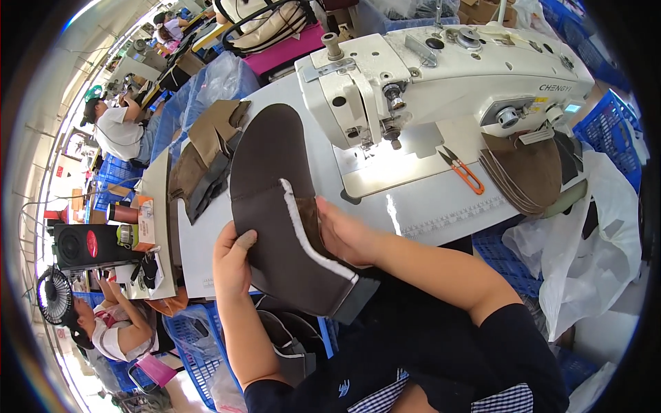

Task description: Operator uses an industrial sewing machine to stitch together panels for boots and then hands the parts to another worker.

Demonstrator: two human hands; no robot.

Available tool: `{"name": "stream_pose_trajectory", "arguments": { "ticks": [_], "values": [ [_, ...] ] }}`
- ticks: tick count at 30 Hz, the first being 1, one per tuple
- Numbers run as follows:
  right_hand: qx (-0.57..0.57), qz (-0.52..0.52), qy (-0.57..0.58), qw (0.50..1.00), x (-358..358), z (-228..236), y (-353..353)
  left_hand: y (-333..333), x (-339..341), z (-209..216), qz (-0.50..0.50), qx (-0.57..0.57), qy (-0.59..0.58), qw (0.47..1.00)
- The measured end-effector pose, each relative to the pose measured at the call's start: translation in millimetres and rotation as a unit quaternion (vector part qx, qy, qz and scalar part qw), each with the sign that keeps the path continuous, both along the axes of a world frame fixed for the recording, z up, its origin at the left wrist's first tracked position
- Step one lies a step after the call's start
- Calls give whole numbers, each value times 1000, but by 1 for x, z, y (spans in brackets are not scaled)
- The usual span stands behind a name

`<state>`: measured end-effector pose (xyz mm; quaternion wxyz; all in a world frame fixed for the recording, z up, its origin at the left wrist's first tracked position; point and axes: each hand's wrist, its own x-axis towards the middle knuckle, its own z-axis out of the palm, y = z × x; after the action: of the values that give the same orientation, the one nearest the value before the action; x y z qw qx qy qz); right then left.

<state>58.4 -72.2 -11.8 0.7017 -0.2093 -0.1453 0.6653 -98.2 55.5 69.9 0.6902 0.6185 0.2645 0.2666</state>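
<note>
I hold a dark brown boot upper [272, 162] with a rounded top and a white fleecy edge, tilted over the front of the sewing table. My left hand [236, 260] pinches its left side, thumb on top. My right hand [346, 233] grips the opposite side by a brown suede-like part, some fingers hidden behind it. Beyond stands a white sewing machine [441, 76], its lamp lighting the plate under the needle. Orange-handled thread snips [463, 170] lie right of the plate.
Brown cut pieces [200, 155] lie at the table's left; a stack of rounded brown pieces [530, 172] sits at the right. A blue crate [196, 344] with more uppers stands below. White plastic bags [595, 241] hang at the right. Other people work at the far left.
</note>
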Motion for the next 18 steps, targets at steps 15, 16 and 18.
{"name": "stream_pose_trajectory", "arguments": {
  "ticks": [15, 16, 18],
  "values": [
    [95, 107, -119, 983, 2, 53, -14, 19, -4, -46, 36, -260, -105, 959],
    [120, 124, -138, 975, 1, 61, -13, 14, -15, -46, -77, -248, -218, 941],
    [128, 99, -156, 974, 5, 61, -10, 12, -13, -56, -87, -296, -291, 905]
  ]
}}
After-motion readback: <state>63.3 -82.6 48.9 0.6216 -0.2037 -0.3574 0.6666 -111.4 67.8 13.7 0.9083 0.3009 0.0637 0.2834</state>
